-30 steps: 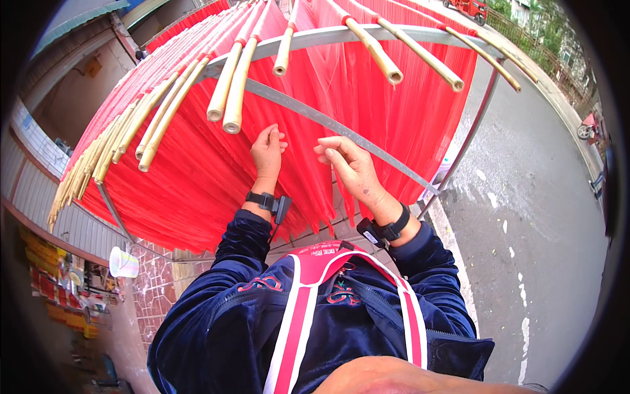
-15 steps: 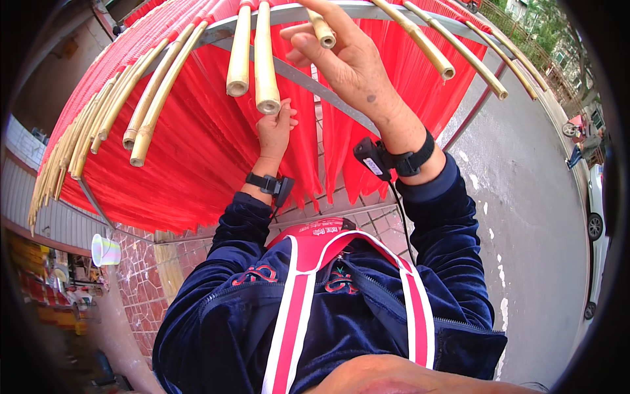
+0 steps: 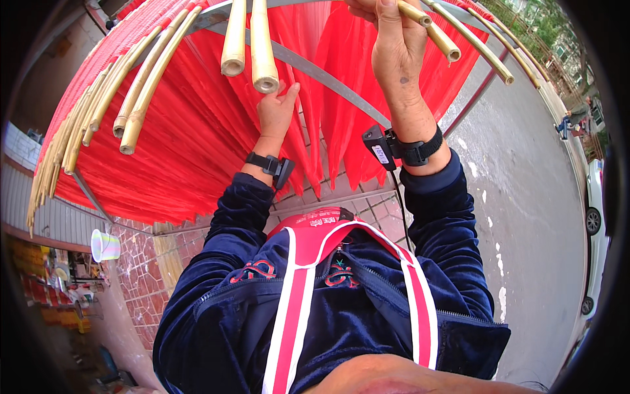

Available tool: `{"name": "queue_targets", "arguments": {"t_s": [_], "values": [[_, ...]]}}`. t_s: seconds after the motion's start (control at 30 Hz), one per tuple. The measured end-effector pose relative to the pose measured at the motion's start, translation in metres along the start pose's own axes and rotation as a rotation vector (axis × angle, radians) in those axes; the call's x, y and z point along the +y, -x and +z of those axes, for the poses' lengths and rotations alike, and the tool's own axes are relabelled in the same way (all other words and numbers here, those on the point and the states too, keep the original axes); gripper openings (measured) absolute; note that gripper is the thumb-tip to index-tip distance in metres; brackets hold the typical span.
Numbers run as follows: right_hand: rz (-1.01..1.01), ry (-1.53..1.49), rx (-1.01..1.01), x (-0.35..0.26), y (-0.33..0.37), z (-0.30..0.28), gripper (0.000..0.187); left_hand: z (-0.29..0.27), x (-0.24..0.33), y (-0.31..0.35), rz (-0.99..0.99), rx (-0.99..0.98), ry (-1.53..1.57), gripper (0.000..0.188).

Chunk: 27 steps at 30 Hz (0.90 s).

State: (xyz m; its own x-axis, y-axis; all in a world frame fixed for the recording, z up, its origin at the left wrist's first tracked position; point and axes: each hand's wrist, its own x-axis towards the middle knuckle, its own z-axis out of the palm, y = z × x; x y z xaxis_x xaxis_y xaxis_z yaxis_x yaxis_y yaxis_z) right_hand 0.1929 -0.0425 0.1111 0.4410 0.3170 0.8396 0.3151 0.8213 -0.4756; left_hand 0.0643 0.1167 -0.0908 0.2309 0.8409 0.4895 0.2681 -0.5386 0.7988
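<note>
Near the top of the view, my right hand is closed round a bamboo pole, its hollow cut end pointing toward me. Just beside it lies the end of another bamboo pole. My left hand is raised under the end of a thicker bamboo pole, thumb and fingers apart, some of them hidden behind the pole. A second thick pole runs alongside on the left. Long red strands hang in folds beneath the poles.
A grey metal frame carries the poles. Several more bamboo poles fan out to the left. On the paving at left stands a pale bucket. White cars stand along the road at right.
My right hand has moved right with its pole, close to the neighbouring pole. The gap between the red strands has changed shape. My left hand has stayed under the thick pole, its thumb spreading wider.
</note>
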Motion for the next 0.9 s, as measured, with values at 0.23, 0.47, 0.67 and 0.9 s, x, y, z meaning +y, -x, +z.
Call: {"name": "queue_targets", "arguments": {"t_s": [0.23, 0.47, 0.67, 0.9], "values": [[-0.091, -0.048, 0.128, 0.014, 0.025, 0.007, 0.034, 0.031, 0.011, -0.01, -0.005, -0.025, -0.181, 0.053], [0.468, -0.014, -0.221, 0.087, 0.145, -0.035, 0.026, 0.046, -0.041, -0.025, -0.053, -0.021, -0.331, 0.05], [0.651, 0.701, -0.279, 0.2, 0.194, -0.044, 0.064, 0.053, -0.071, -0.02, -0.163, -0.197, -0.407, 0.048], [0.645, 0.926, -0.443, 0.28, 0.192, -0.055, 0.055, 0.056, -0.083, -0.011, -0.002, -0.218, -0.508, 0.055]]}}
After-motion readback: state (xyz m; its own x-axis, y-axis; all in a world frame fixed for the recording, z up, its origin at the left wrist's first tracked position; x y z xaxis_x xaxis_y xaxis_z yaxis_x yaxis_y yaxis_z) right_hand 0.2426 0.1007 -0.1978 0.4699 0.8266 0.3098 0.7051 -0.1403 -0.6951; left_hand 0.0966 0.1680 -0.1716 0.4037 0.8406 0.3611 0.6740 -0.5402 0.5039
